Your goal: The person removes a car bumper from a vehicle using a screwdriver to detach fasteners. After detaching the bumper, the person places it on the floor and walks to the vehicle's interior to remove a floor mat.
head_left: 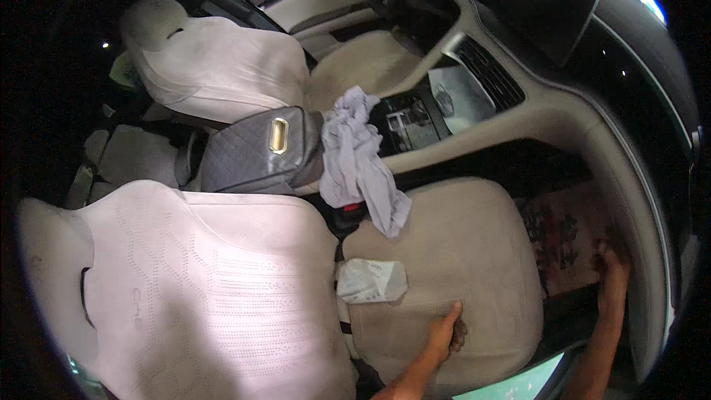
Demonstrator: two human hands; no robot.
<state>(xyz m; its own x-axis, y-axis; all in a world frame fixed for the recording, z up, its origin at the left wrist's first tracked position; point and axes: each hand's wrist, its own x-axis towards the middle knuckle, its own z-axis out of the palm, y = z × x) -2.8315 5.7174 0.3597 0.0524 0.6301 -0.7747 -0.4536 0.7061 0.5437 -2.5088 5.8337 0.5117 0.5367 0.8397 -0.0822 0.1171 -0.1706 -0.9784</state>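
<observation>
My left hand (446, 332) rests on the beige front seat cushion (474, 252), its thumb stretched forward. The other fingers are curled in shadow, and whatever they may hold is hidden. On the same cushion, near the backrest, lies a white, printed plastic-wrapped packet (372, 281). In the dim footwell my right hand (612, 258) has its fingers bent at the far edge of a reddish-brown floor mat (559, 241) with dark print, seemingly gripping it.
A crumpled grey cloth (357, 159) drapes over the console beside a dark quilted armrest box (255, 147). Backrests (215, 274) in pale covers stand at the left. The dashboard (570, 107) curves along the right, above the footwell. A white sheet (461, 100) lies by the air vents.
</observation>
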